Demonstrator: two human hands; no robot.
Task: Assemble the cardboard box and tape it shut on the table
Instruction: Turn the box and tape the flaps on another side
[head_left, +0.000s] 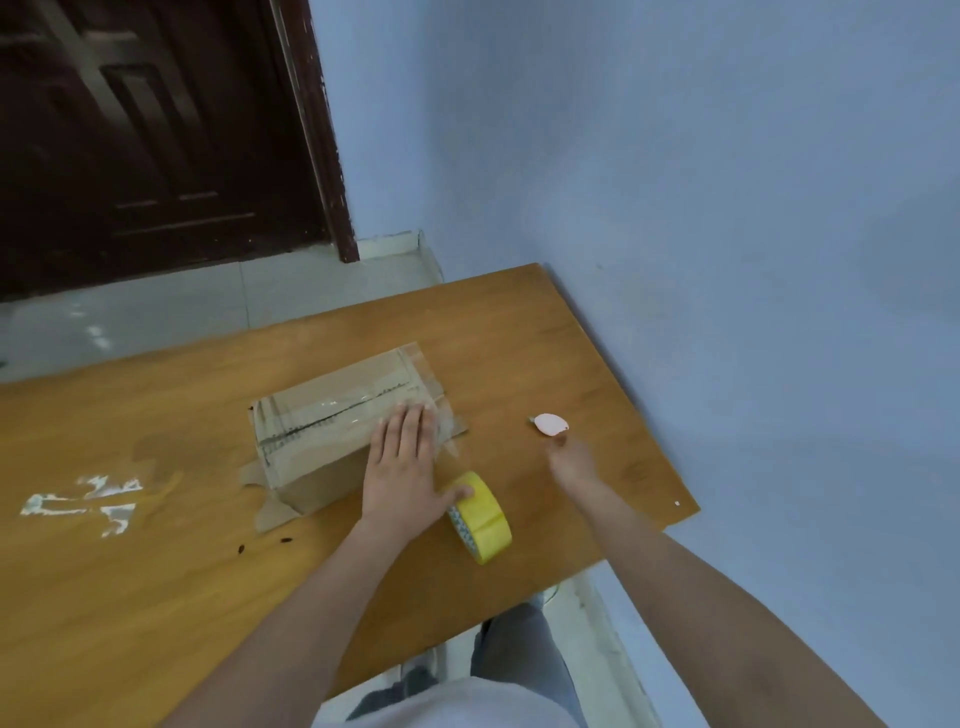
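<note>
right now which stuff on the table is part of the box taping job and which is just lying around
Part of the job:
- cardboard box, left hand pressing flat on its taped top
- yellow tape roll, left thumb touching it
- small pink cutter, right hand reaching toward it

Just lying about:
- white residue patches on the table

On my feed, the left hand (402, 467) lies flat on the closed brown cardboard box (337, 431) — clear tape along its top seam — thumb touching the yellow roll of packing tape (480, 517) standing on edge. The blurred right hand (571, 460) hovers just beside a small pink oval cutter (550, 424) on the orange-brown wooden table (156, 571).
</note>
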